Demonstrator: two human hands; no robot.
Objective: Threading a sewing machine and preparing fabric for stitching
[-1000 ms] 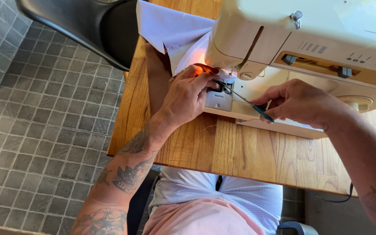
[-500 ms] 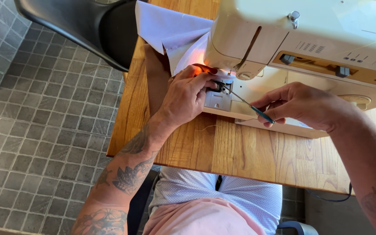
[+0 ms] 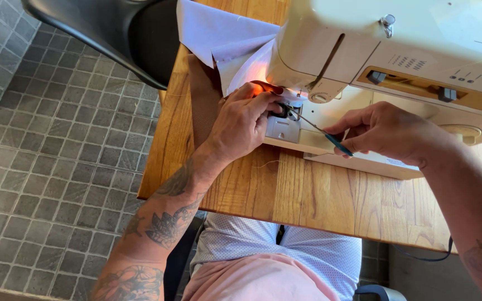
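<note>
R hand pinched a teal-handled screwdriver, tip at the needle area of the cream sewing machine. L hand gripped a small dark part there, I judged mid-adjustment; next needed steady turning.

Looks like a home sewing corner: cream sewing machine at one o'clock on a wooden table, grey tiled floor at nine.

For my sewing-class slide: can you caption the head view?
At a cream sewing machine, the left hand steadies the needle area while the right hand works a thin teal-handled tool there.
</note>
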